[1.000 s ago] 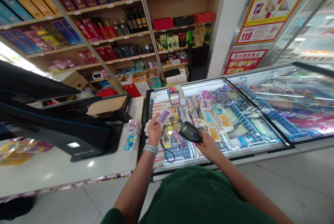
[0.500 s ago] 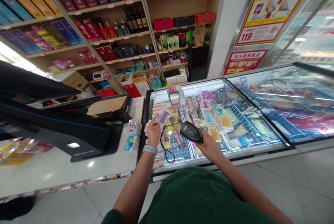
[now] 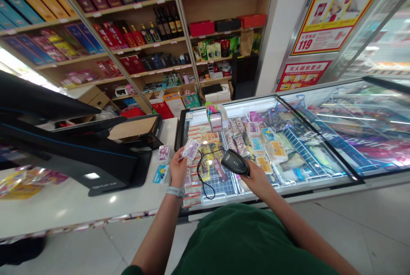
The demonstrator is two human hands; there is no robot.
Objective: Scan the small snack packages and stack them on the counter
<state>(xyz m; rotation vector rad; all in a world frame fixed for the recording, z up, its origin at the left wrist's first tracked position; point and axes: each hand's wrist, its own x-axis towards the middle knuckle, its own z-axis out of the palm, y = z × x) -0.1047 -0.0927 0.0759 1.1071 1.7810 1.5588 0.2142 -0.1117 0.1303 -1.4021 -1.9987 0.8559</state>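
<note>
Purple pack (image 3: 191,149) now farther left (long axis up-right, perhaps)

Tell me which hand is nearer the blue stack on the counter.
Left. The left hand is just right of the blue stack; the right hand is farther right, holding the scanner.

Green, deep green, and plenty of it here: a plain top (image 3: 243,241), softly creased across the front. And look, the left sleeve (image 3: 133,270), same green, cut short, leaving the left forearm (image 3: 156,230) bare! Now a pale grey band (image 3: 175,191), slim, watch-like, circling just behind the left hand (image 3: 178,171). Both that and the right hand (image 3: 256,180), bare-fingered!
</note>
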